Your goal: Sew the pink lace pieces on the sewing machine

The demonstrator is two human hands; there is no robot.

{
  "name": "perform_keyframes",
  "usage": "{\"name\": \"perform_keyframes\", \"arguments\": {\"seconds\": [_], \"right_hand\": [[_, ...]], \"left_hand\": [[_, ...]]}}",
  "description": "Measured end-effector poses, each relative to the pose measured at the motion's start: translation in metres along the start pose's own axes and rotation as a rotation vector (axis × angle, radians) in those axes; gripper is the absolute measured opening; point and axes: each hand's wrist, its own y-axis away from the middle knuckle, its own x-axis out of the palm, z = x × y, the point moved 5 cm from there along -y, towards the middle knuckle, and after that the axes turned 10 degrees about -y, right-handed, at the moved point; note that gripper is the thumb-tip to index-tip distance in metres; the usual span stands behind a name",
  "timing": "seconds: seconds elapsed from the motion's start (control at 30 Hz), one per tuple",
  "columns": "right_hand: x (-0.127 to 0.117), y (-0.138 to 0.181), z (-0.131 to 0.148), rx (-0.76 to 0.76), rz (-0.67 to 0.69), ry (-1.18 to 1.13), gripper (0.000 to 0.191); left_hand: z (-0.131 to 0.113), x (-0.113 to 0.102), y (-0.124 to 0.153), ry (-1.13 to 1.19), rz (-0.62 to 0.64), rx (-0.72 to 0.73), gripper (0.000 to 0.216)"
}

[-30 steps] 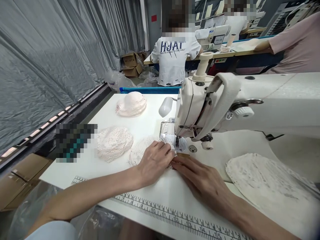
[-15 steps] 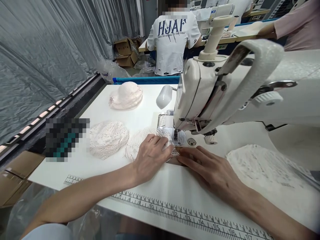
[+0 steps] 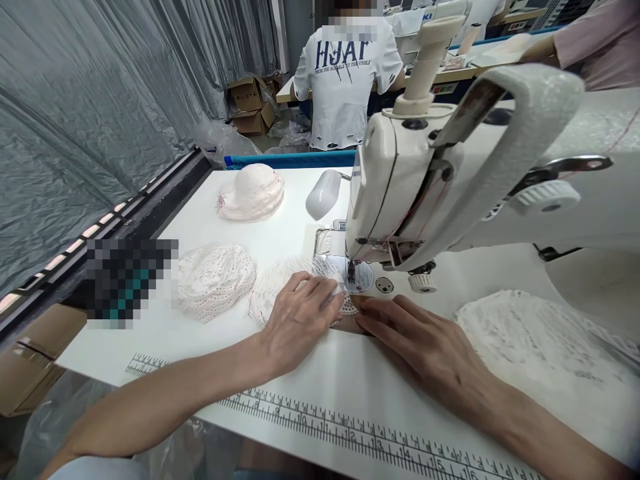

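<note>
A white lace bra cup (image 3: 273,283) lies on the sewing table, its right edge close to the presser foot (image 3: 351,272) of a white sewing machine (image 3: 395,193). My left hand (image 3: 300,323) rests on this cup, fingers curled over the lace and closed on it. Just right of it, my right hand (image 3: 425,343) has its thumb and fingertips pressed together at the lace edge below the needle area. Its fingertips partly hide the edge there. To the left sits a second lace cup (image 3: 216,280), apart from both hands. Farther back is a pale pink cup (image 3: 253,190).
More white lace (image 3: 540,340) lies right of my right hand. Behind the needle area is a translucent white knee-shaped part (image 3: 324,195). A printed ruler (image 3: 350,433) runs along the table's front edge. Ahead, a person in a white shirt (image 3: 345,87) sits facing away.
The view has shifted slightly, so the machine looks a little larger. Both hands keep nearly the same place on the lace cup.
</note>
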Motion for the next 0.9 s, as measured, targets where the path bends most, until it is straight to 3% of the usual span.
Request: {"name": "perform_keyframes", "arguments": {"seconds": [0.37, 0.57, 0.9], "right_hand": [[0.002, -0.001, 0.004, -0.108, 0.023, 0.065, 0.029], [0.004, -0.008, 0.001, -0.044, -0.003, 0.125, 0.027], [0.005, -0.010, -0.004, 0.020, -0.050, 0.138, 0.025]], "left_hand": [[0.002, 0.003, -0.002, 0.023, -0.017, 0.015, 0.015], [0.021, 0.020, -0.016, 0.245, 0.104, 0.048, 0.017], [0.032, 0.030, -0.029, 0.357, 0.086, 0.084, 0.018]]}}
